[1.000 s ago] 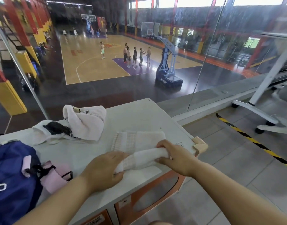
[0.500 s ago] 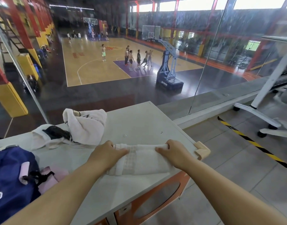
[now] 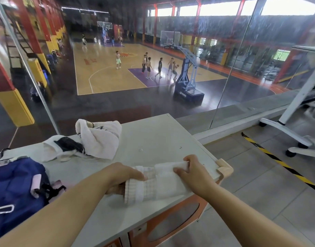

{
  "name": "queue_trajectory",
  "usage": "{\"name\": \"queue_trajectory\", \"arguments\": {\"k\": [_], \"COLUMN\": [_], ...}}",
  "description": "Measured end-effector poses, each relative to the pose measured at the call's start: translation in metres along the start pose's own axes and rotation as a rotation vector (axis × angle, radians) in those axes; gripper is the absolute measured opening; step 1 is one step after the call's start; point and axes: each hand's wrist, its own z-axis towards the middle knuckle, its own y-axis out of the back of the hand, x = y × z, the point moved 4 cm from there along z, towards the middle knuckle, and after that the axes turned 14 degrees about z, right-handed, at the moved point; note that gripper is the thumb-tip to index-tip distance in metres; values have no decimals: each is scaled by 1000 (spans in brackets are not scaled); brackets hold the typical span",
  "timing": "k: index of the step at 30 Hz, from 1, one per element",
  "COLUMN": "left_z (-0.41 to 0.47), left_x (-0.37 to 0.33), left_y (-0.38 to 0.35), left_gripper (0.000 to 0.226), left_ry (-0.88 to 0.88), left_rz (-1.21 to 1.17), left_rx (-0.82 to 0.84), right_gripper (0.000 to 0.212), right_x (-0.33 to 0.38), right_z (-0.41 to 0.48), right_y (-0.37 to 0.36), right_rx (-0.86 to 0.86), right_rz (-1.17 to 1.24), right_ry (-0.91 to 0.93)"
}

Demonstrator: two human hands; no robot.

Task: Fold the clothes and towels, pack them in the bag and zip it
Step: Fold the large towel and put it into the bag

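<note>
Your left hand (image 3: pixel 125 177) clamped the folded towel's (image 3: pixel 163 184) end | right hand (image 3: pixel 192 173) pinched its far edge, likely keeping layers aligned | bag (image 3: pixel 15 189) waited alongside on surface (image 3: pixel 153 139).

Bare table (image 3: pixel 153 139) is lying open across the far right part, from the far edge down toward the right corner, giving the hands room to pass. The crumpled pile of clothes (image 3: pixel 97 139) is blocking the far left part. The blue bag (image 3: pixel 14 189) is filling the near left side, its pink strap (image 3: pixel 36 183) and black buckle reaching inward. A narrow bare lane is running between pile and bag. The folded towel (image 3: pixel 162 184) is occupying the near right edge, beside the padded corner guard (image 3: pixel 224 169). A glass wall (image 3: pixel 117 104) is closing off everything beyond the far edge.
</note>
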Motion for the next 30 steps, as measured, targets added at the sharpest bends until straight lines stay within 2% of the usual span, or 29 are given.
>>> {"name": "queue_trajectory", "arguments": {"k": [3,7,10,15,18,20,24,28,30], "left_z": [-5,-15,-26,-53,-73,-83,-105,-127,-143], "left_x": [2,3,0,-3,-5,-2,19,43,56], "left_y": [-2,3,2,-3,-6,-4,18,45,63], "left_gripper": [35,48,42,30,18,15,26,39,37], "left_ry": [-54,-261,-479,-763,-915,-963,-905,-769,-698], "left_rz": [87,328,474,632,694,707,715,850,930], "left_rx": [9,-239,-364,-517,-528,-533,-570,-556,-564], "right_gripper": [55,62,69,117,126,116,66,55,48], "right_x": [2,8,18,40,52,58,79,110,127], "right_z": [-10,-27,-39,-60,-73,-77,-92,-103,-106], "right_y": [3,12,16,3,-17,-23,-29,-46,-53], "right_rx": [14,83,170,228,281,286,252,314,310], "right_rz": [-21,-57,-219,-504,-588,-604,-646,-733,-796], "right_ry": [76,168,199,311,397,410,522,570,597]}}
